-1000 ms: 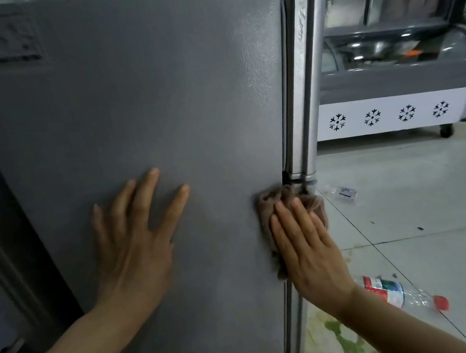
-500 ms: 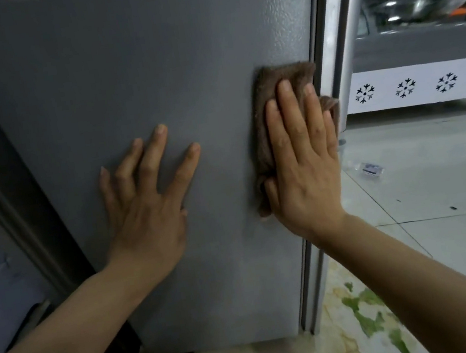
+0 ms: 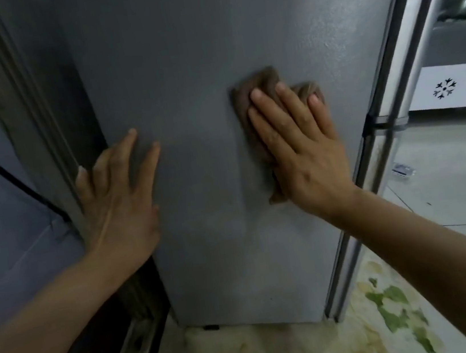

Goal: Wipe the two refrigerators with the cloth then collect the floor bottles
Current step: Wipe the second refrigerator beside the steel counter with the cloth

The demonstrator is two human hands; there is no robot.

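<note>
The crumpled brown cloth (image 3: 256, 98) lies flat against the grey textured side panel of the refrigerator (image 3: 192, 47), pinned there under our right hand (image 3: 303, 151); its upper edge shows above our fingertips and a lower fold hangs out just past the thumb side of the palm. Our right hand is spread open with the fingers together, pressing the cloth to the panel rather than gripping it. Our left hand (image 3: 118, 198) rests bare on the same panel, well to the left of the cloth and slightly lower, fingers splayed and holding nothing, its little-finger side near the dark gasket edge (image 3: 38, 120) of the neighbouring unit. To the right of our right hand runs the shiny metal door edge (image 3: 390, 112) of the refrigerator. Beyond that we see a pale tiled floor (image 3: 452, 190), with a small clear wrapper (image 3: 404, 171) lying on it, and a white freezer front printed with black snowflakes (image 3: 453, 88).
</note>
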